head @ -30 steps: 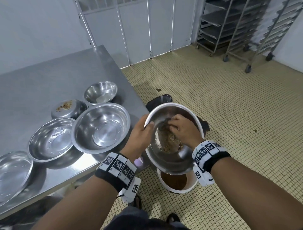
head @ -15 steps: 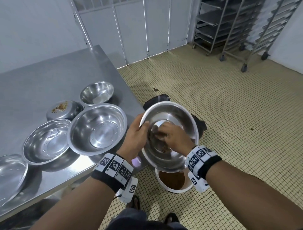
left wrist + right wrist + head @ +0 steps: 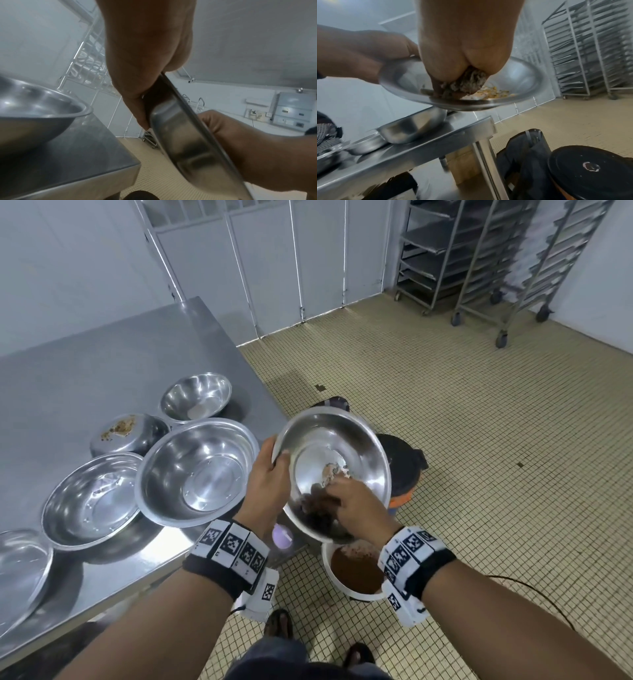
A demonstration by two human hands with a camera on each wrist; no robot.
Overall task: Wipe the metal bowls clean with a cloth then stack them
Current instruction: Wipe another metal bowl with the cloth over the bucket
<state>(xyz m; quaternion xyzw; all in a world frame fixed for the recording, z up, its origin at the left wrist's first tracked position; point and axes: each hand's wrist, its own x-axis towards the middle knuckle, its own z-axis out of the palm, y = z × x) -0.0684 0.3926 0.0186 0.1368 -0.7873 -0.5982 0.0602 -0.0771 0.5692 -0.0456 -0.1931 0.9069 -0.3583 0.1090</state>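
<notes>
Left hand [image 3: 269, 479] is curled over the rim of the tilted metal bowl [image 3: 346, 450], held in the air beside the surface [image 3: 102, 364], above a white bucket [image 3: 352, 577]. A dirty cloth [image 3: 467, 82] is pinched in the right hand [image 3: 356, 508] inside it. The bowl looks light, stiff and slippery, so the rim is best gripped.

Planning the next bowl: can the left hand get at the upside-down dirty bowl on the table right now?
Probably not yet: the left hand grips the held bowl, and the large bowl stands before the upside-down bowl.
</notes>
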